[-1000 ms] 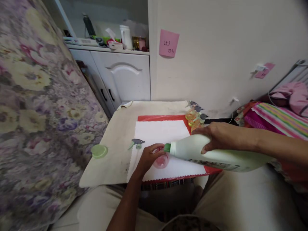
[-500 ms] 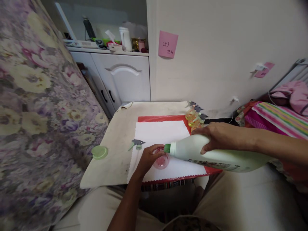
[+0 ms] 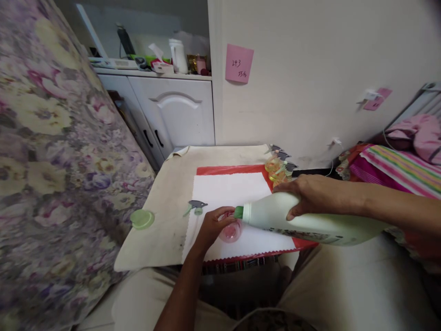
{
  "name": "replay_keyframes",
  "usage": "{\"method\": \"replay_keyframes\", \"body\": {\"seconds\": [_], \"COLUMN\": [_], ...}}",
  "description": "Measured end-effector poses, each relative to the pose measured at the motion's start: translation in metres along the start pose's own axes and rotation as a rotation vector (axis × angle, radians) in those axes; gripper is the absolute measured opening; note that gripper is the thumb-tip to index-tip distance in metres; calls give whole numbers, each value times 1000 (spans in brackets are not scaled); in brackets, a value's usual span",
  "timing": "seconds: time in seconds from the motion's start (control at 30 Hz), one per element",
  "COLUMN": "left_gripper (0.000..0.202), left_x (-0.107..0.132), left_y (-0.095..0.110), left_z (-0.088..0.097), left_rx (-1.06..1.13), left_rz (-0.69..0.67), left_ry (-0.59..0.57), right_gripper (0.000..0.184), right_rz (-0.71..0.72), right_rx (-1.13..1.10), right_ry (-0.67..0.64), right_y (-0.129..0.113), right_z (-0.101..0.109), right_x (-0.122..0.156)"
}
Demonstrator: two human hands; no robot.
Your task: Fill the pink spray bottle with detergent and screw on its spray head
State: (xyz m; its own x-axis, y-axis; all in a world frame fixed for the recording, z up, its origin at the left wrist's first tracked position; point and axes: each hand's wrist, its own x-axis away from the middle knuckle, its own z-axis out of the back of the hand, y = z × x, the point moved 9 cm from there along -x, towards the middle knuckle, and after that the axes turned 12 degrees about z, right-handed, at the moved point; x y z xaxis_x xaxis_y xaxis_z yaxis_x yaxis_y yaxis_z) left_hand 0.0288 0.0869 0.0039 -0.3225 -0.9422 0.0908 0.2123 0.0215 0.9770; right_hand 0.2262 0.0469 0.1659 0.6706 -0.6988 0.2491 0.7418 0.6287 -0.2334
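My right hand [image 3: 303,195] grips a large pale green jug [image 3: 310,227] by its upper side. The jug lies almost level, with its green spout [image 3: 239,212] at the mouth of a small clear pink spray bottle [image 3: 230,232]. Fingers of my left hand [image 3: 215,225] are closed around the neck of that bottle, which stands on a white sheet [image 3: 230,188]. Whether liquid flows between the two I cannot make out. A grey spray head [image 3: 197,206] with a pale green trigger lies left of the bottle. Further left sits a light green cap [image 3: 142,219].
Several yellow and orange spray bottles [image 3: 275,170] stand at the table's back right corner. Red plastic [image 3: 227,169] shows beneath the white sheet on the cream tablecloth [image 3: 161,193]. A floral curtain [image 3: 65,161] hangs at left; a white cabinet [image 3: 179,110] stands behind.
Hands, jug and pink bottle hold nearly the same positions. The whole view has shifted very slightly.
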Motion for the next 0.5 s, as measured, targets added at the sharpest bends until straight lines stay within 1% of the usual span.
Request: {"method": "replay_keyframes", "body": {"seconds": [0.1, 0.23, 0.37, 0.5], "left_gripper": [25, 25, 25, 25], "left_x": [-1, 0, 0, 0], "left_y": [0, 1, 2, 2], "left_z": [-1, -2, -3, -2], "left_rx": [-2, -3, 0, 1], "left_rz": [0, 2, 1, 1], "left_ry": [-4, -11, -11, -3], "right_gripper": [46, 45, 48, 42], "right_rz": [-12, 11, 0, -13], "right_rx": [-5, -19, -18, -6], "right_ry": [-5, -4, -11, -17], "right_y": [2, 0, -1, -5], "right_z": [0, 1, 1, 4], "right_x": [2, 3, 4, 3]}}
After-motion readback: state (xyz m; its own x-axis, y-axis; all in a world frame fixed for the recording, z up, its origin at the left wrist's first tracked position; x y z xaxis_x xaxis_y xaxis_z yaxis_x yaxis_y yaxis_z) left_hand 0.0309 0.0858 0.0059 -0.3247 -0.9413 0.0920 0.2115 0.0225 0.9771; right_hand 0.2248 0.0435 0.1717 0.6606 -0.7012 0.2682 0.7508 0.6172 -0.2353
